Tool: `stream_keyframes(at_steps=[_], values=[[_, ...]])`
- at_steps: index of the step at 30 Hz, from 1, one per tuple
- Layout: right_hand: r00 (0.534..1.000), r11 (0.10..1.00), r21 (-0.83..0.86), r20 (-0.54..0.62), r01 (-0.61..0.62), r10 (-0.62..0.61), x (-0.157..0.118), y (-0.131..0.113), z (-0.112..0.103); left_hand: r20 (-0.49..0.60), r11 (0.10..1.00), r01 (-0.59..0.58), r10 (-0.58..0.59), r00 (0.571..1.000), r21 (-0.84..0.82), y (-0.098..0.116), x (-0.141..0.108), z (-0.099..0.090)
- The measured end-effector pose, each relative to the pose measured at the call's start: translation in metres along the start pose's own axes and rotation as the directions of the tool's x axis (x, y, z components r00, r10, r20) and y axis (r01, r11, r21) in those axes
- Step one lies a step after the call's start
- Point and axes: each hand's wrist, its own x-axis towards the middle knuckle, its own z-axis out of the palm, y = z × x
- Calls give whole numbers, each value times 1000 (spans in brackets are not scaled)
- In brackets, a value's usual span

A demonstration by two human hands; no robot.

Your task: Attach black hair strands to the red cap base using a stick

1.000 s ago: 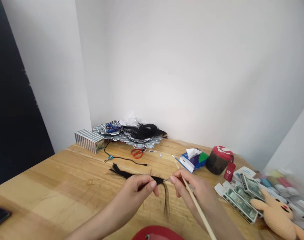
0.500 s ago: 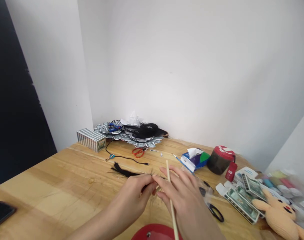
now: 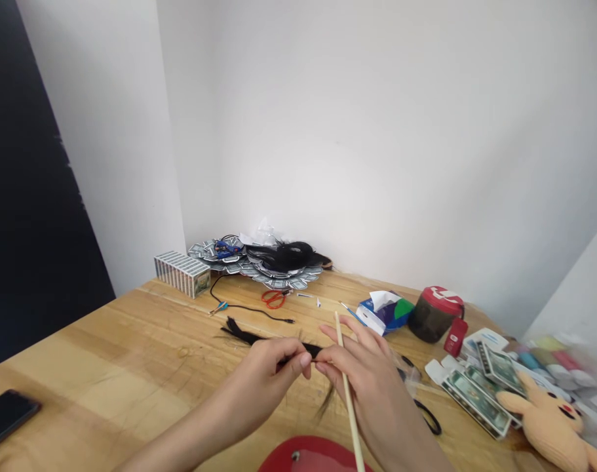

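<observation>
A bundle of black hair (image 3: pixel 242 333) extends leftward from behind my left hand (image 3: pixel 278 364), whose thumb and fingers pinch it. My right hand (image 3: pixel 360 373) faces it, thumb and index finger pinched on the hair just right of the left fingertips. A long pale wooden stick (image 3: pixel 348 400) lies across the right hand, held between its fingers and pointing up. Loose strands hang below the two hands, over the wooden table (image 3: pixel 190 393). At the bottom edge sits a red rounded object (image 3: pixel 318 454), partly cut off.
Behind lie a black cable (image 3: pixel 259 312), orange-handled scissors (image 3: pixel 273 299), stacked boxes (image 3: pixel 183 273) and more black hair (image 3: pixel 291 254). To the right are a tissue box (image 3: pixel 385 313), a dark red-lidded container (image 3: pixel 434 314) and a plush toy (image 3: pixel 554 419). A phone (image 3: pixel 8 416) lies left.
The hands have come slightly apart at the fingertips, showing black hair between them. Dark strands now hang below the right hand. The view has shifted slightly.
</observation>
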Motion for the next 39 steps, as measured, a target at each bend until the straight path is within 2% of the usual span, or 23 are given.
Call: stream_keyframes(at_steps=[6,13,17,22,27,32,36,39], values=[[999,999,16,8,-38,38,1,2,-5,29,992,38,-34,999,-124,2,2,-6],[982,986,108,158,-124,106,3,2,-13,78,906,120,-96,992,-407,10,-2,-15],[963,958,200,211,-208,165,3,13,-20,-27,795,132,-184,983,-593,10,-3,-34],[941,896,313,223,-316,254,2,35,-26,-186,658,31,-258,948,-752,6,3,-58],[923,857,346,182,-383,340,0,48,-23,-301,539,-78,-338,892,-839,-6,12,-74],[893,877,173,123,-448,432,-3,66,-19,-430,483,-215,-395,812,-849,-24,20,-86],[887,890,-95,83,-447,454,-9,87,-17,-540,508,-304,-423,727,-806,-36,24,-88],[897,868,-272,39,-415,441,-13,100,-20,-586,545,-319,-432,686,-776,-42,25,-88]])
